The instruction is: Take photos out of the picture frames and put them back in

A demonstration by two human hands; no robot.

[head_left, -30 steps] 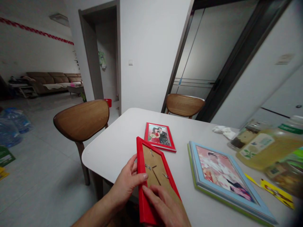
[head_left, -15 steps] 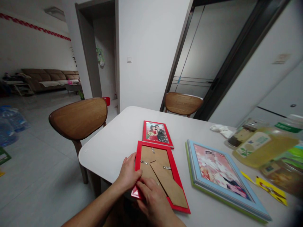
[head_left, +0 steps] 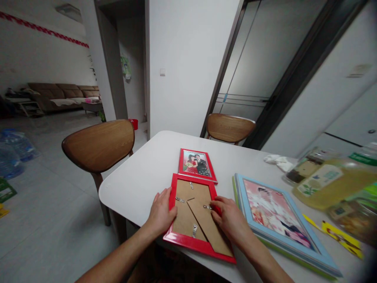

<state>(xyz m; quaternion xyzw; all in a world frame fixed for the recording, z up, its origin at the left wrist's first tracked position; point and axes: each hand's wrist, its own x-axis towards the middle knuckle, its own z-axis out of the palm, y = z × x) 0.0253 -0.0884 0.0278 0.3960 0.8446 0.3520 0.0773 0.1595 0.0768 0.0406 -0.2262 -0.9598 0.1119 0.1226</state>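
A red picture frame (head_left: 194, 244) lies back side up at the table's near edge, its brown backing board and stand showing, with small metal clips on the sides. My left hand (head_left: 161, 210) grips its left edge, thumb over the rim. My right hand (head_left: 231, 220) is at the right edge, fingers bent over the rim beside the right clip. Just beyond lies a second red frame (head_left: 196, 164), picture side up, showing a couple. To the right is a stack of frames with a light blue one (head_left: 282, 216) on top.
The white table (head_left: 141, 179) carries a crumpled tissue (head_left: 278, 161), a jar (head_left: 306, 167), a large bottle of yellow liquid (head_left: 324, 184), another container (head_left: 353, 216) and a yellow packet (head_left: 341, 237) at the right. Wooden chairs (head_left: 101, 145) stand at the left and far sides.
My right hand has moved from the frame's near left corner to its right edge, uncovering the bottom clip. My left hand still holds the left edge. The view has shifted slightly.
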